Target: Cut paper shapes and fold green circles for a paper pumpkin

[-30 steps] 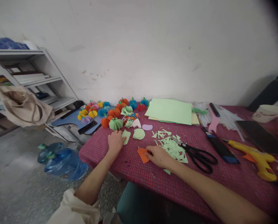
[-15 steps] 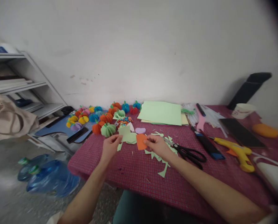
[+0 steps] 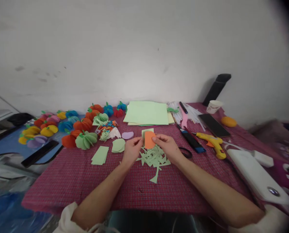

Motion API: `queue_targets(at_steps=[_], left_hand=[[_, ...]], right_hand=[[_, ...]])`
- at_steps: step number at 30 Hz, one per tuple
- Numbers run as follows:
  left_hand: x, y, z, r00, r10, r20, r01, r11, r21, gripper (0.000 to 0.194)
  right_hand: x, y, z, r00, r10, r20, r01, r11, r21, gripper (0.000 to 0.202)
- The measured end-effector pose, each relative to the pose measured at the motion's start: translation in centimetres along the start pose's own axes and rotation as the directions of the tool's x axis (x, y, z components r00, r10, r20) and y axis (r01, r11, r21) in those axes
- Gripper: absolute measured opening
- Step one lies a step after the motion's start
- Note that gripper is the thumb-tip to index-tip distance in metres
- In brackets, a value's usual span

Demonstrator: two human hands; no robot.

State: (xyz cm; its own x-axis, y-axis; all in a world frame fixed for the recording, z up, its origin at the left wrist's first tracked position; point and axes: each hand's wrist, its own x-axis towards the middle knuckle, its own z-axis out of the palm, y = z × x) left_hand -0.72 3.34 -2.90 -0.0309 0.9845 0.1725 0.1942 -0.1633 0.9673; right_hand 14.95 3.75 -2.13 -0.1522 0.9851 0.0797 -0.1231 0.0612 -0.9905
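My left hand point(image 3: 133, 148) pinches the edge of a light green paper piece point(image 3: 146, 131). My right hand point(image 3: 167, 145) grips an orange paper cutout point(image 3: 148, 140) with rounded corners, laid in front of the green piece and covering most of it. Both hands are just above a heap of green paper scraps point(image 3: 155, 157). Left of my left hand lie a small stack of rounded green cutouts point(image 3: 118, 145) and some green paper rectangles point(image 3: 100, 155). The black scissors point(image 3: 185, 152) are mostly hidden behind my right hand.
Colourful paper pumpkins point(image 3: 83, 124) crowd the left side. Green paper sheets point(image 3: 146, 112) lie at the back by the wall. To the right are a box cutter point(image 3: 191, 140), a yellow glue gun point(image 3: 213, 142), a dark phone point(image 3: 214, 125), a paper cup point(image 3: 214, 106) and a white power bank point(image 3: 256, 174).
My hands have come together, bringing the green piece behind the orange cutout. The view has swung to the right, and the green rectangles and scrap heap show more fully.
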Motion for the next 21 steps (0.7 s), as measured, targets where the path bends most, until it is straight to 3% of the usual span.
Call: queue_targets(at_steps=[4,8,14,21], left_hand=[[-0.6,-0.9,0.3,0.999,0.026,0.034,-0.027,0.999,0.030,0.023],[-1.0,0.0,-0.2,0.994,0.107,-0.017,-0.104,0.986,0.127,0.016],[-1.1,0.5,-1.2,0.990,0.135,-0.032,-0.130,0.984,0.124,0.020],[-1.4,0.4,-1.2,0.953,0.300,-0.043,-0.279,0.924,0.263,0.017]], right_hand=[[0.0,0.6,-0.1,0.991,-0.134,0.009,0.134,0.979,-0.155,0.018],[-0.3,0.4,-0.2,0.944,-0.322,0.072,0.327,0.879,-0.346,0.013],[-0.7,0.2,-0.2,0.942,-0.278,0.189,0.334,0.826,-0.454,0.019],[-1.0,-0.1,-0.2,0.907,-0.393,0.152,0.416,0.771,-0.482,0.013]])
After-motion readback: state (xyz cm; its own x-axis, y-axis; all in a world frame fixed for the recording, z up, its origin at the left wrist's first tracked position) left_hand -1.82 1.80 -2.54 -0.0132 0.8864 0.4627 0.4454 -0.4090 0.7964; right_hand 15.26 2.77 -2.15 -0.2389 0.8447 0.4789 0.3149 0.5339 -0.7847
